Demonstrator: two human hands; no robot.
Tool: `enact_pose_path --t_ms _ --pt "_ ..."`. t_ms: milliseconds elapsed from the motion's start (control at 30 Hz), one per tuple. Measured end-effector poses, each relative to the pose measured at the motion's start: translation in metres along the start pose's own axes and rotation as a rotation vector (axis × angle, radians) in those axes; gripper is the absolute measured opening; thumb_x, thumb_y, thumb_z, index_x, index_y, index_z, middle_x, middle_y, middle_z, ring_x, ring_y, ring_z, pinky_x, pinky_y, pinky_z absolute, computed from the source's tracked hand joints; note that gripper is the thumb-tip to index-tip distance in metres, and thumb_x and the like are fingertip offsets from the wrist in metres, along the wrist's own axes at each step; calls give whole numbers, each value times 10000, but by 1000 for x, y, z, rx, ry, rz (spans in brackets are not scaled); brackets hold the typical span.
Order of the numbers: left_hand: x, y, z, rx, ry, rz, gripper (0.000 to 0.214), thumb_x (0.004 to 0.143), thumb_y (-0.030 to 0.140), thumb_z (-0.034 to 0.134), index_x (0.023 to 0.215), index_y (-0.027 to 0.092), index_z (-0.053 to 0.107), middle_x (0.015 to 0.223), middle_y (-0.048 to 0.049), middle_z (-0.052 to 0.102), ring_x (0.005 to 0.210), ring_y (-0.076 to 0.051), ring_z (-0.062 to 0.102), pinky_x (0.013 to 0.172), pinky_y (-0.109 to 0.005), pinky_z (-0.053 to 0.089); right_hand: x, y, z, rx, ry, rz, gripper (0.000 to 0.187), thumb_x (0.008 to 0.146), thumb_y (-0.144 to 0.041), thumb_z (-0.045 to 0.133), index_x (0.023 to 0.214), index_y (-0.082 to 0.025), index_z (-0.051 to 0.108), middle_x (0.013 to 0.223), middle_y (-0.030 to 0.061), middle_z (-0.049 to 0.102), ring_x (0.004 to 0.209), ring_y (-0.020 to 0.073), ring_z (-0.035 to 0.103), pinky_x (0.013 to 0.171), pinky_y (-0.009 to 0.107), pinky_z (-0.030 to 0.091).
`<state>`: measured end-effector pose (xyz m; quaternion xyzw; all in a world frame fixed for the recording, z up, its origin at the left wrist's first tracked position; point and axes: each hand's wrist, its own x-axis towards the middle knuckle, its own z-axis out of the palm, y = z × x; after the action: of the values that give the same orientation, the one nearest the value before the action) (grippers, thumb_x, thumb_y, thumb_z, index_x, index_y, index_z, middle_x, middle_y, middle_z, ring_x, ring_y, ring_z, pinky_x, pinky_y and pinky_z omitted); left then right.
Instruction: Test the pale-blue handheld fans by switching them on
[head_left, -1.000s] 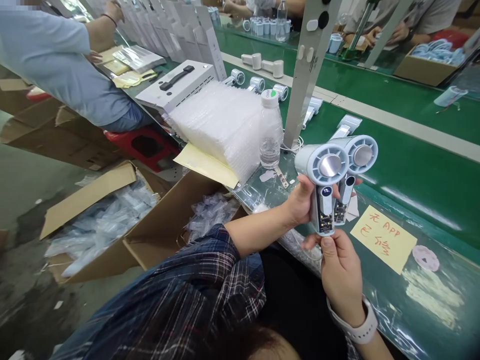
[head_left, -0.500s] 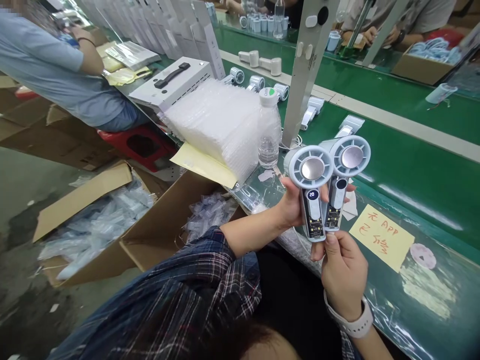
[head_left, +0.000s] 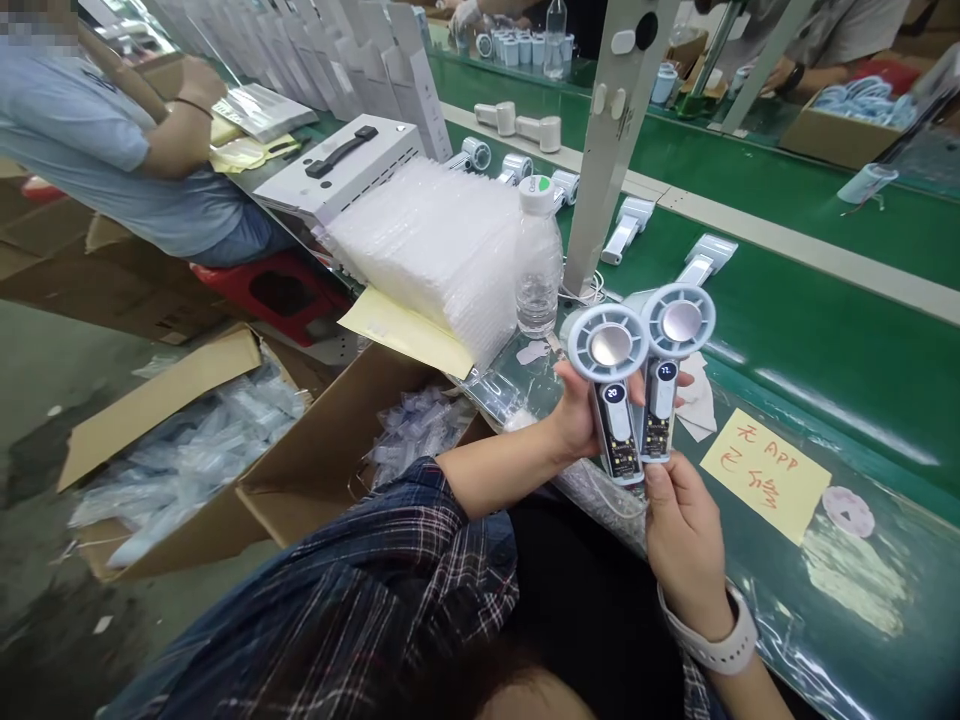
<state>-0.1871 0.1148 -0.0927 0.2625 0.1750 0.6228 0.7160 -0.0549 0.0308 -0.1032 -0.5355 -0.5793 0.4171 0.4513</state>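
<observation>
Two small white handheld fans stand upright side by side in front of me, round heads facing me. My left hand is wrapped round both handles from behind. The left fan has a lit round display on its handle, and the right fan shows a lit display too. Bare circuit boards show on the lower handles. My right hand, with a white watch on the wrist, presses its thumb against the bottom ends of the handles.
A green conveyor belt carries more white fans. A water bottle, a stack of bubble bags and a yellow handwritten note lie near. Open cardboard boxes sit at the left. Another person's arm works at the far left.
Both fans have moved left and slightly down and turned to face me. The right fan's display has lit up. My right thumb stays at the handle bottoms.
</observation>
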Motion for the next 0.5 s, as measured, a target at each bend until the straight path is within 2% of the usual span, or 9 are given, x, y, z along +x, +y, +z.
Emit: enact_pose_path --t_ms 100,167,267,333,400,433,467,500 --pt "-4 3 1 -98 -8 -32 923 344 1055 718 620 184 592 1055 -158 794 1115 -393 753 932 -482 633 5 -3 -7 -21 -62 -185 372 1072 -407 557 752 -220 585 692 -13 581 621 145 538 591 264 443" --pt "-6 6 2 -135 -68 6 933 350 1053 721 665 179 636 1060 -164 798 1117 -402 753 925 -484 637 3 -5 -10 -37 -121 -309 319 1070 -314 541 764 -227 571 750 -2 618 698 162 602 657 278 495" --pt "-8 20 2 -140 -50 171 925 477 1067 658 745 182 691 1041 -130 803 1071 -347 773 917 -439 644 1 -5 -15 -144 -239 -505 272 1049 -248 525 784 -229 586 1098 72 727 1017 233 701 866 366 565" --pt "-8 33 -2 -114 8 261 829 612 1006 671 790 198 706 985 -84 802 1034 -290 784 920 -402 642 11 1 -24 -316 -339 -571 281 1034 -286 553 768 -223 616 1329 123 702 1183 299 687 955 444 563" --pt "-10 44 -8 -65 9 253 767 657 956 706 774 199 706 925 -67 795 1030 -270 783 901 -375 643 37 12 -36 -530 -419 -534 289 1019 -372 594 782 -229 677 1254 141 748 1091 327 716 902 482 573" --pt "-12 46 -12 -35 -15 205 778 630 959 722 749 191 703 914 -76 794 1040 -277 781 885 -367 645 54 19 -42 -627 -420 -498 281 1009 -414 606 822 -238 720 1096 128 783 945 313 727 827 476 575" --pt "-14 46 -16 -8 -39 132 809 575 976 734 713 181 693 914 -92 794 1049 -292 780 867 -365 648 73 27 -48 -715 -389 -441 258 1000 -429 613 893 -243 755 913 100 776 766 280 693 724 446 561" --pt "-16 44 -20 -5 -37 36 843 500 994 747 668 171 674 917 -109 794 1048 -311 780 851 -371 653 92 35 -52 -788 -270 -397 255 993 -423 614 970 -226 775 862 102 762 715 277 666 693 447 549"
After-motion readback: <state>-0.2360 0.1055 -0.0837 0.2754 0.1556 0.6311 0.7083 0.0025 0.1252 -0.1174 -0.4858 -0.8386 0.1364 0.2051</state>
